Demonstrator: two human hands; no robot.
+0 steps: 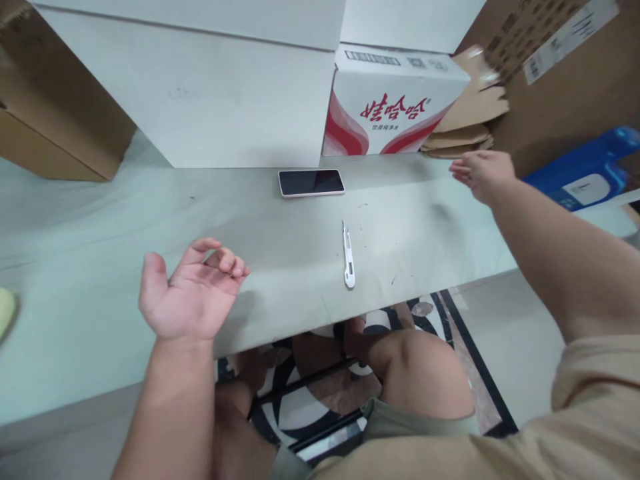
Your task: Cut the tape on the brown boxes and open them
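My left hand point(187, 293) hovers palm-up over the pale table point(100, 267) near its front edge, fingers loosely curled and empty. My right hand point(483, 172) reaches far to the back right, fingers stretched out, close to a stack of folded brown cardboard pieces point(465, 130); it holds nothing. A white utility knife point(348, 259) lies on the table between my hands. A phone point(311, 182) lies face up with a dark screen farther back, in front of the boxes.
A large white box point(210, 100) and a white carton with red lettering point(395, 100) stand at the back. Brown cartons point(60, 127) sit at the far left and at the right point(560, 80). A blue pack point(585, 170) lies right. My knees show under the table.
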